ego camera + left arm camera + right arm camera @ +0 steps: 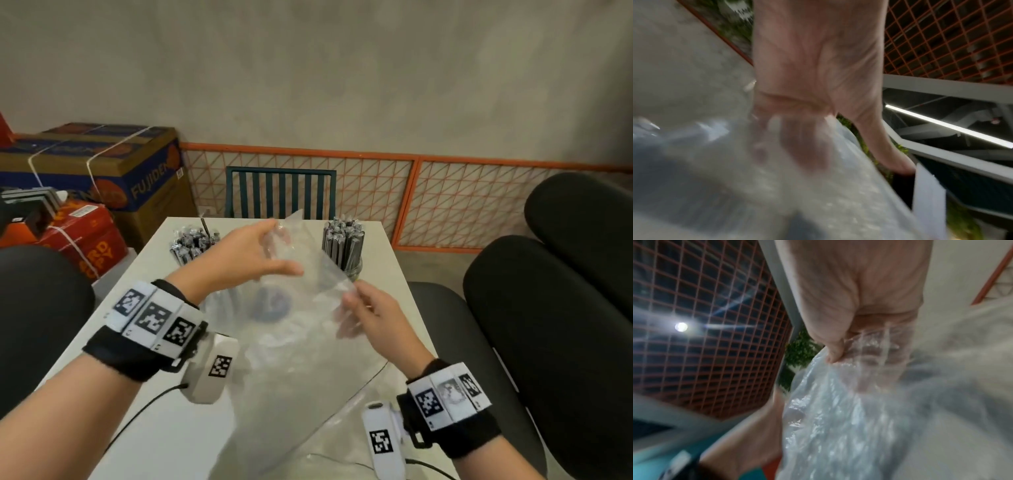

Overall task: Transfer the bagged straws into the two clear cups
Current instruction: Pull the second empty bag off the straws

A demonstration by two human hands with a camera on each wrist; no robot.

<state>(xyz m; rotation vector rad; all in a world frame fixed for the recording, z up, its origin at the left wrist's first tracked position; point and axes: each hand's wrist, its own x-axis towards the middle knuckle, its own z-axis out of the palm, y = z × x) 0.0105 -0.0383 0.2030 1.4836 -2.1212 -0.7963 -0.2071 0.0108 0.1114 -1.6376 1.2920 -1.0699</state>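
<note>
A clear plastic bag [301,342] hangs between both hands above the white table [144,342]; I see no straws in it. My left hand [279,250] grips its far upper edge, fingers curled in the plastic and thumb stretched out. My right hand [352,306] pinches the near right edge. Two clear cups stand at the table's far end, the left cup [191,243] and the right cup [343,245], both packed with black wrapped straws. The left wrist view shows the left hand [818,133] behind the bag [797,194]. In the right wrist view the right hand [855,356] presses its thumb on the bag [838,426].
A dark round object [270,305] shows blurred through the bag on the table. Black padded chairs [548,342] flank the table on both sides. A green slatted chair [279,192] stands behind it, cardboard boxes [102,164] at far left. A black cable [137,411] trails over the near table edge.
</note>
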